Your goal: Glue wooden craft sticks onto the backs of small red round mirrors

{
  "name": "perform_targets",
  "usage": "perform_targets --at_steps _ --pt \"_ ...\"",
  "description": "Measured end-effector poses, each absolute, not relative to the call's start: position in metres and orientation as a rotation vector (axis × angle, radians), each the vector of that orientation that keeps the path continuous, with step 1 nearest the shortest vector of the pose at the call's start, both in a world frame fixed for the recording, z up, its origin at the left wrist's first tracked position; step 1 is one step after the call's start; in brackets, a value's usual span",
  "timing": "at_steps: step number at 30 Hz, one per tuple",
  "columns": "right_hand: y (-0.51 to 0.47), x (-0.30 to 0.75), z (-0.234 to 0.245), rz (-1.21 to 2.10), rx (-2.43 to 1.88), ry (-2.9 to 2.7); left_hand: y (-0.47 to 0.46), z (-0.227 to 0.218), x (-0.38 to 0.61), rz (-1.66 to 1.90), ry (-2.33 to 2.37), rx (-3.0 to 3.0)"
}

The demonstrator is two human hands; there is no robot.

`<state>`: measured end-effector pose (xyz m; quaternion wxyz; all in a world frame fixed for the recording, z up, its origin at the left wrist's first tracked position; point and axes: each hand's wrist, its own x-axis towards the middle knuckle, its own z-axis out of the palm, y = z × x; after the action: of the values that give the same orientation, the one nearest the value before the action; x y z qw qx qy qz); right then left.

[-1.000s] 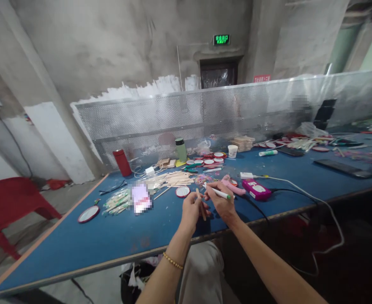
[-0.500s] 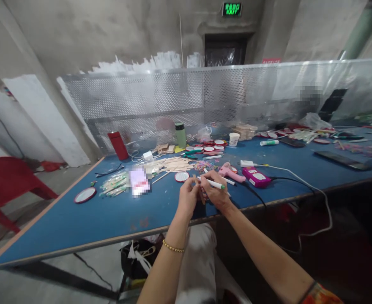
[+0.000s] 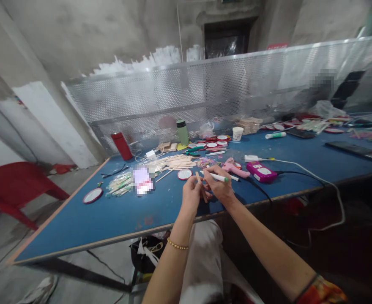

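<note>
My left hand [image 3: 192, 192] pinches a flat wooden craft stick [image 3: 203, 195] upright near the table's front edge. In my right hand [image 3: 221, 190] is a white marker [image 3: 216, 176] with a green end, its writing end pointing left toward the top of the stick. Whether the tip touches the wood I cannot tell. Just beyond my hands lies a round white disc with a red rim [image 3: 184, 174]. Behind it are a pile of loose craft sticks [image 3: 181, 161] and a heap of small coloured bands [image 3: 206, 162].
To the right lie a pink glue gun [image 3: 235, 168] and a purple box [image 3: 262, 172] with cables. Leftward are bagged sticks [image 3: 119, 183], a lit phone [image 3: 143, 180] and another red-rimmed disc [image 3: 92, 195]. A red bottle [image 3: 121, 146] and a green bottle [image 3: 182, 133] stand behind.
The view has tilted down and shifted slightly left. The right hand with the marker has moved slightly relative to the stick, which now shows more clearly in the left hand.
</note>
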<state>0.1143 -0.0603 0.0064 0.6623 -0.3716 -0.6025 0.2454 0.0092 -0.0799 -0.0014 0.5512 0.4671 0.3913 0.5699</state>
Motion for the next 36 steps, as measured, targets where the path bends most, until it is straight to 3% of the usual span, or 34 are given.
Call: perform_targets --at_steps 36 --pt "-0.0626 0.1153 0.0073 0.452 -0.823 -1.474 -0.0818 -0.0025 0.0098 1.377 0.964 1.233"
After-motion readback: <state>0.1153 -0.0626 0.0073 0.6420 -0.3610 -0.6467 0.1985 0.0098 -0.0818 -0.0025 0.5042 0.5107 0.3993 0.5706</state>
